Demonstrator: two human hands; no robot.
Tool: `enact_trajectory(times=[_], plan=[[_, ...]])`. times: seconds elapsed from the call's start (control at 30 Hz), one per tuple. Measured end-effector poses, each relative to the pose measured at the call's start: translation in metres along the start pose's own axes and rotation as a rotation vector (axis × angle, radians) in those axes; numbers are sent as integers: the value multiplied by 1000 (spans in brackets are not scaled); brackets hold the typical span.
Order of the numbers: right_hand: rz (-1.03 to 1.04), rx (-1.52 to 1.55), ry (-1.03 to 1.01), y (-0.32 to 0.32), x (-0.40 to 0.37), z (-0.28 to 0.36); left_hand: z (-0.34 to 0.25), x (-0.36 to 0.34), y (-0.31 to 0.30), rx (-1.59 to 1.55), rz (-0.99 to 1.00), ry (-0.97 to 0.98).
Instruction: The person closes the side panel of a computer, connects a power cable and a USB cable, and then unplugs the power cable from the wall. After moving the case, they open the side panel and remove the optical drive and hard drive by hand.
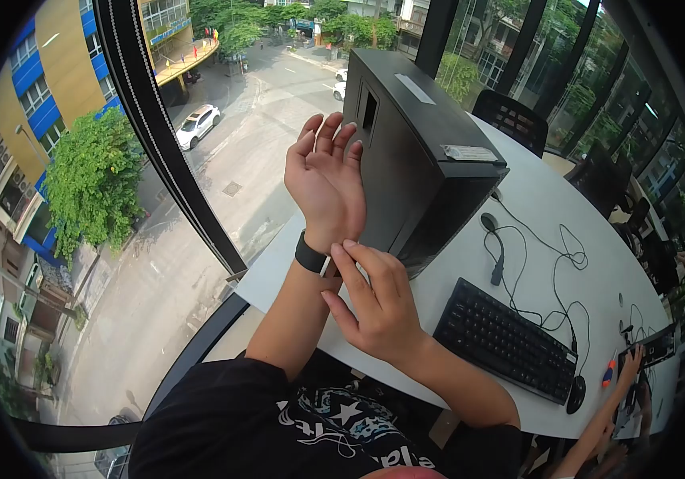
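Observation:
My left hand (328,180) is raised in front of the computer case, palm toward me, with its fingers loosely curled and apart and nothing in them. A black wristband (310,254) with a pale edge circles my left wrist. At the band's right side is my right hand (381,307), its fingertips against the wrist and its thumb just below the band. The thumb and index finger straddle the band's edge; part of that contact is hidden. Close behind both hands stands a black computer case (406,168), upright on the white table (458,255).
A black keyboard (510,339), a mouse (575,394) and loose black cables (524,239) lie to the right. Farther right, another person's hand (634,363) is at a dark device (659,348). Office chairs (512,121) stand behind; window glass borders the left.

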State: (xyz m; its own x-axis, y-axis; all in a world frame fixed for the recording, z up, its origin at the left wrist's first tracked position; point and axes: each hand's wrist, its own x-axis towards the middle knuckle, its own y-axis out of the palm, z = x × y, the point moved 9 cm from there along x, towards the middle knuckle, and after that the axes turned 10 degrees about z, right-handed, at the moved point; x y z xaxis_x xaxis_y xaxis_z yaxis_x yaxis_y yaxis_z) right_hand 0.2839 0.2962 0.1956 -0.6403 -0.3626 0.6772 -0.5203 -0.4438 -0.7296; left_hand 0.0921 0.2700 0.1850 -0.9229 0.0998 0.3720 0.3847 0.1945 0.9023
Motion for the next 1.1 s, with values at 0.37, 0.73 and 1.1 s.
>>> enact_trajectory(times=[0.37, 0.73, 1.1], plan=[[-35, 141, 3, 8, 6, 1, -2, -1, 5, 168, 118, -17], [50, -90, 108, -5, 9, -2, -13, -13, 27, 342, 221, 18], [83, -258, 132, -5, 7, 0, -11, -21, 19, 261, 177, 16]])
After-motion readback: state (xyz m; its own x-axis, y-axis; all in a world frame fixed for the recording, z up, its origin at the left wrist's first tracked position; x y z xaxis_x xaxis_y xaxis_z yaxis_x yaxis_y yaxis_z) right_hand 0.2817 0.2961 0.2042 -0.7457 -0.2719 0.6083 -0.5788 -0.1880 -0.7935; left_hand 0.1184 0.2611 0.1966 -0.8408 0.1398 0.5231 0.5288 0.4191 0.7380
